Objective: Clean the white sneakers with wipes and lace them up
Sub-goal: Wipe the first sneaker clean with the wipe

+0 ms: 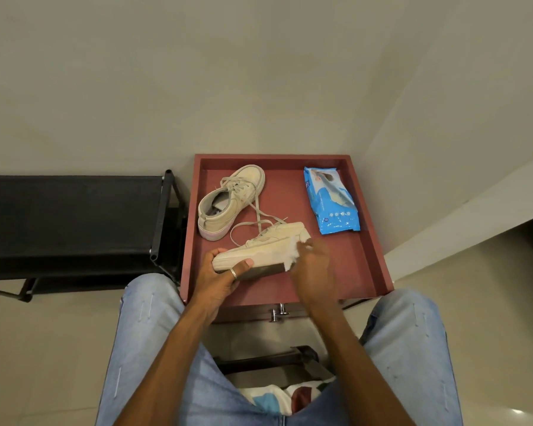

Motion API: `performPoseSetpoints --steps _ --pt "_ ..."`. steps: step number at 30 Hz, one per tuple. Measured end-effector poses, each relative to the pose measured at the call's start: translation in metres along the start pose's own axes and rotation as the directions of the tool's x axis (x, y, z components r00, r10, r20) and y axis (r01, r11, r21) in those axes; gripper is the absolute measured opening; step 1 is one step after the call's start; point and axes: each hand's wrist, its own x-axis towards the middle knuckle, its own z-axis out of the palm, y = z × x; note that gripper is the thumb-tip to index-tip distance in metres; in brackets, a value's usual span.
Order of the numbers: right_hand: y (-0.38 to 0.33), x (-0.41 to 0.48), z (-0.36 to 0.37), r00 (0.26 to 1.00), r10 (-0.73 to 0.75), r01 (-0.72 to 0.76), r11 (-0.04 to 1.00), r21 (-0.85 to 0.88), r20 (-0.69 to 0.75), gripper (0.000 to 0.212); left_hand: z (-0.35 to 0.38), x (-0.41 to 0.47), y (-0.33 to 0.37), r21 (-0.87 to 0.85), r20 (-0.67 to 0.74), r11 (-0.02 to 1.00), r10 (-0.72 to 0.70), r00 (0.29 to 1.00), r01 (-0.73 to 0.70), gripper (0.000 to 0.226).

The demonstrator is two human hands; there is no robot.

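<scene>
White sneaker [231, 201] is sitting at the tray's [366, 241] back left. My left hand [219, 278] is gripping the second sneaker [259, 250], tipped sideways. My right hand [313, 265] is clutching a wipe [293, 255] against it. Wipes pack [331, 201] is lying rightmost.

Faded light-blue jeans [142, 333], bare forearms [176, 364] — one silver ring [234, 273].
</scene>
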Motion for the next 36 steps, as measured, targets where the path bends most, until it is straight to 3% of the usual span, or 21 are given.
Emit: performPoseSetpoints --steps 4,9,13,18,21,23,29,30,32,34,36 --pt "-0.035 -0.021 0.009 0.994 -0.105 0.105 0.994 0.007 -0.014 0.049 0.002 0.000 -0.001 0.003 0.004 1.000 0.001 1.000 -0.001 0.054" --pt "-0.019 -0.012 0.012 0.995 -0.096 0.092 0.988 0.125 0.026 0.037 -0.001 0.001 -0.002 0.009 0.001 1.000 -0.015 1.000 0.015 0.054" --pt "-0.007 -0.004 0.004 0.983 -0.186 0.182 0.969 0.168 0.005 0.019 0.000 0.001 -0.002 -0.001 0.008 1.000 -0.007 1.000 0.007 0.054" --pt "0.033 0.015 -0.013 0.999 -0.032 0.033 0.999 0.031 -0.027 0.013 -0.001 0.002 -0.001 -0.005 0.029 1.000 -0.007 1.000 0.007 0.055" --pt "0.050 0.029 -0.015 0.982 0.185 -0.187 0.978 0.090 0.034 0.018 -0.002 0.002 -0.003 -0.014 0.034 1.000 -0.010 0.999 0.010 0.053" --pt "0.048 0.028 -0.011 0.970 0.243 -0.244 0.962 0.120 0.029 0.023 -0.002 0.003 -0.003 -0.018 0.030 1.000 -0.011 0.999 0.011 0.052" --pt "0.028 -0.005 -0.001 0.991 -0.099 0.113 0.981 0.157 -0.094 0.029 -0.003 0.006 -0.005 -0.010 0.015 1.000 -0.002 1.000 0.002 0.053" --pt "0.032 -0.001 -0.003 0.994 -0.058 0.072 0.985 0.157 -0.090 0.029 -0.004 0.007 -0.006 -0.010 0.016 1.000 0.000 1.000 0.000 0.054" --pt "0.039 0.010 -0.009 0.985 0.168 -0.157 0.963 0.219 -0.032 0.029 -0.004 0.007 -0.008 -0.017 0.017 1.000 0.000 1.000 0.000 0.055" --pt "0.041 0.018 -0.019 0.933 0.355 -0.355 0.878 0.321 0.063 0.029 -0.005 0.007 -0.008 -0.037 0.009 0.999 -0.005 1.000 0.005 0.055" --pt "0.041 0.019 -0.024 0.901 0.407 -0.430 0.791 0.436 0.151 0.026 -0.008 0.006 -0.007 -0.076 -0.003 0.997 0.003 1.000 -0.003 0.058"
